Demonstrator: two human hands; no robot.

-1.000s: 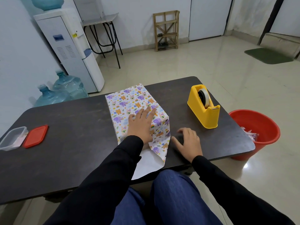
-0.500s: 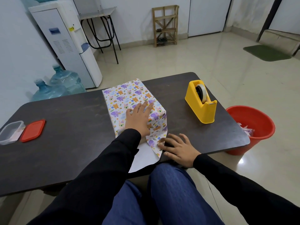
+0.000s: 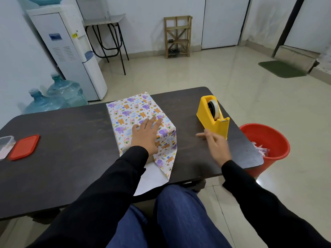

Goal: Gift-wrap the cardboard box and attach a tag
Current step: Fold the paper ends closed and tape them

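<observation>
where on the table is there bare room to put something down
The widest bare patch lies between the red lid and the wrapped box. A narrower strip separates the box from the tape dispenser, where the right hand hovers. The near edge is crowded.

Your box sits on the dark table, already covered on top and along its long sides in white wrapping paper printed with purple elephants, orange bears and rainbows. At the near end the paper is still unfolded: a printed flap juts out, its plain white underside lying flat toward the table edge.
</observation>
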